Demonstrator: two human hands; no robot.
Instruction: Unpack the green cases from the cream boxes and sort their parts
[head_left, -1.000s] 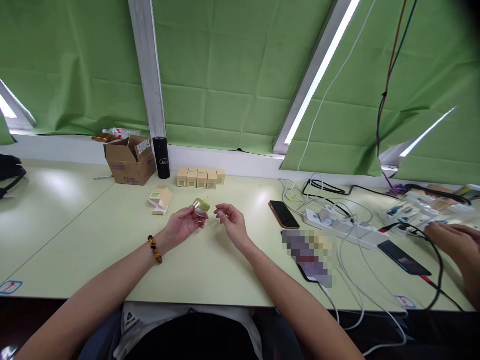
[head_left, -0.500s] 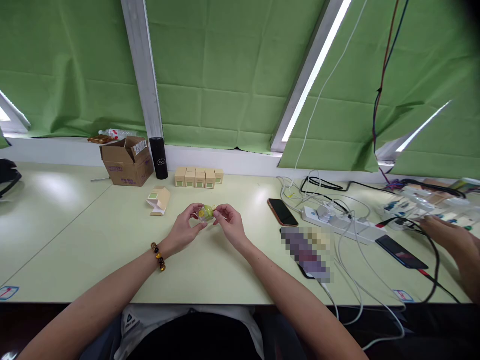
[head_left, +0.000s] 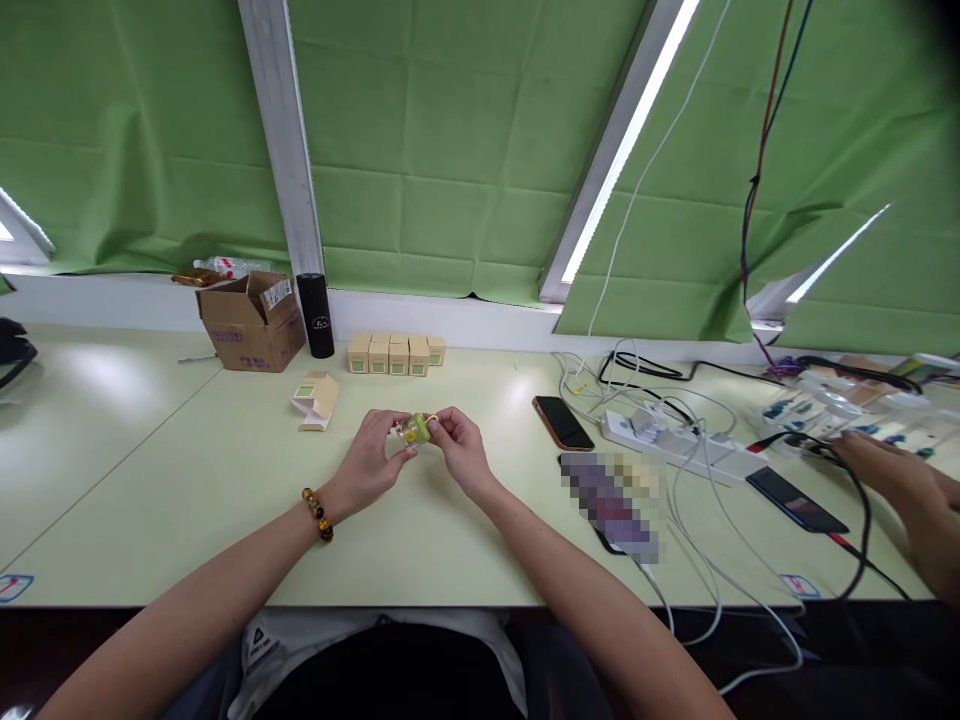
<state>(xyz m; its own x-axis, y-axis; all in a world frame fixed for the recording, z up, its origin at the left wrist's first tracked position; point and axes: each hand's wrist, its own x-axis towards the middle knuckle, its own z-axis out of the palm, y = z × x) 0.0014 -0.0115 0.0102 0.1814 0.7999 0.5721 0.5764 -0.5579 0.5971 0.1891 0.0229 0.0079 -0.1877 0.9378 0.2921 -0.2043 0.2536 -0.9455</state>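
A small jar with a yellow-green lid (head_left: 415, 430) is held just above the pale green table (head_left: 225, 480), between both my hands. My left hand (head_left: 369, 461), with a bead bracelet on its wrist, grips the jar from the left. My right hand (head_left: 459, 450) pinches it from the right with fingertips on the lid. An opened beige carton (head_left: 316, 399) lies on its side to the left of my hands. A row of small beige boxes (head_left: 395, 354) stands behind, near the window sill.
A cardboard box (head_left: 251, 321) and a black cylinder (head_left: 316, 315) stand at the back left. A phone (head_left: 561, 422), a power strip (head_left: 675, 447) with tangled white cables and another phone (head_left: 796, 499) lie to the right. Another person's hand (head_left: 900, 485) rests at the far right.
My right hand came in from the right and closed on the jar that my left hand held alone. The jar now sits between both hands, turned slightly.
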